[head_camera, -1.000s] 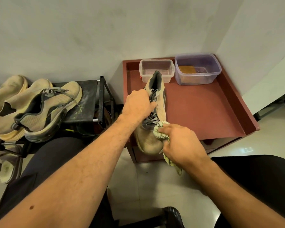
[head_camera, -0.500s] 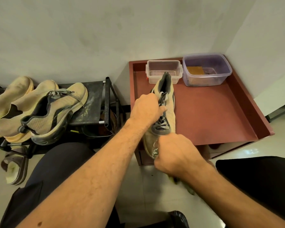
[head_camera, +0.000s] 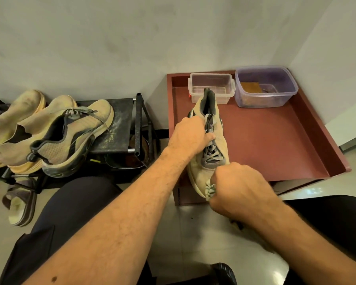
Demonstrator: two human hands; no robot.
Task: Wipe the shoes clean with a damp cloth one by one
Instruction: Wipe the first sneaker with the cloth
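A beige sneaker with grey laces (head_camera: 219,138) is held over the front left of a red-brown tray table (head_camera: 275,140), heel pointing away from me. My left hand (head_camera: 190,136) grips it around the laces and tongue. My right hand (head_camera: 237,188) is curled round a pale patterned cloth (head_camera: 210,189) and presses it against the sneaker's toe; most of the cloth is hidden in the fist. Three more beige shoes (head_camera: 49,130) lie on a black rack (head_camera: 119,124) at the left.
Two plastic tubs stand at the tray's back: a clear one (head_camera: 211,87) and a purple-tinted one (head_camera: 265,86) holding a brown pad. A sandal (head_camera: 20,204) lies on the floor under the rack. My dark-trousered knees frame the tiled floor below.
My right hand with the cloth slid from the sneaker's lace area down to its toe. The left hand kept its grip on the shoe.
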